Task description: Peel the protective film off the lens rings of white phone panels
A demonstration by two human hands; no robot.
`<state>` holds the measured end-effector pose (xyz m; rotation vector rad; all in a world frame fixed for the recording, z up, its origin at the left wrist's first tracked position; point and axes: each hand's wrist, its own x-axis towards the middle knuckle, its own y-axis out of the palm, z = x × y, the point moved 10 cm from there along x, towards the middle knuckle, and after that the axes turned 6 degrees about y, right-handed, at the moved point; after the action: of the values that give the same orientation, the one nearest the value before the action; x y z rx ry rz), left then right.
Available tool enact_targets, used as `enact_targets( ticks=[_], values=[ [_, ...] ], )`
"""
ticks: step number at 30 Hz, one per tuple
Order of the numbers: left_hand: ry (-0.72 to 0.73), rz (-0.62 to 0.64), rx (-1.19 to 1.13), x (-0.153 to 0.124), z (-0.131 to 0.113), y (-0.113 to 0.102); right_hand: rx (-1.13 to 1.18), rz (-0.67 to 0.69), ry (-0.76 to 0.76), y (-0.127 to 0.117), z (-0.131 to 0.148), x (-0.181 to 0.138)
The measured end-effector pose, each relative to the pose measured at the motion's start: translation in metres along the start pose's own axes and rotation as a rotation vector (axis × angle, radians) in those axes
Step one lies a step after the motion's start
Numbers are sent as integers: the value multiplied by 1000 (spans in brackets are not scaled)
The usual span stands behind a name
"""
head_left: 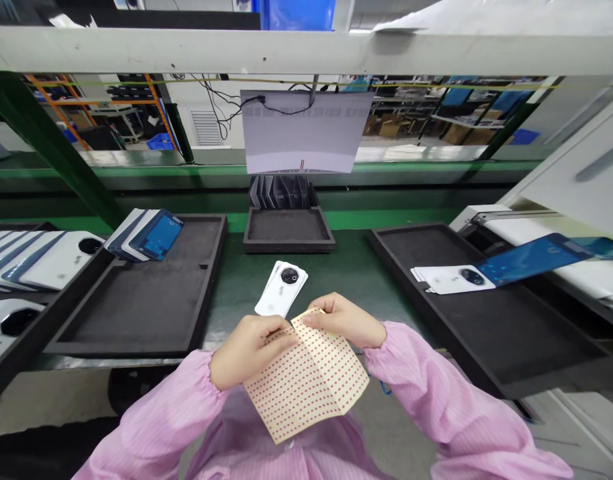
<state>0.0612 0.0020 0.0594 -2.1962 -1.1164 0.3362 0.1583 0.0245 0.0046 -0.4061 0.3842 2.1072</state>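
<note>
Between my hands is a cream sticker sheet (301, 380) covered in rows of small red dots, with a crease running down it. My left hand (256, 347) pinches its upper left edge, thumb on top. At the upper right edge my right hand (344, 320) grips the same sheet between thumb and fingers. Just beyond the sheet, a small stack of white phone back covers (276, 293) lies on the green bench, a round black camera area on the top one. The fingers hide part of the sheet's top edge.
A black tray (136, 327) at left carries white and blue covers (144, 233). Further left are more white covers (46, 260). A small tray (289, 243) with dark pieces (281, 192) stands below a monitor (306, 133). The right tray (526, 333) bears a white cover (451, 279) and blue film (531, 259).
</note>
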Motion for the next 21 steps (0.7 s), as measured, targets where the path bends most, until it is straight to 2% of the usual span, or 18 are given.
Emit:
enact_targets(
  ticks=[4, 6, 9, 13, 21],
  values=[
    [-106, 118, -84, -3, 17, 5, 75, 13, -61, -4, 7, -5],
    [-147, 137, -125, -6, 24, 7, 99, 35, -52, -7, 7, -7],
    [-195, 120, -155, -11, 34, 7, 25, 12, -35, -14, 1, -9],
    [-231, 75, -106, -13, 38, 6, -93, -146, -48, -29, -4, -9],
    [-199, 29, 85, -8, 31, 5, -43, -245, -25, -35, -11, -10]
  ],
)
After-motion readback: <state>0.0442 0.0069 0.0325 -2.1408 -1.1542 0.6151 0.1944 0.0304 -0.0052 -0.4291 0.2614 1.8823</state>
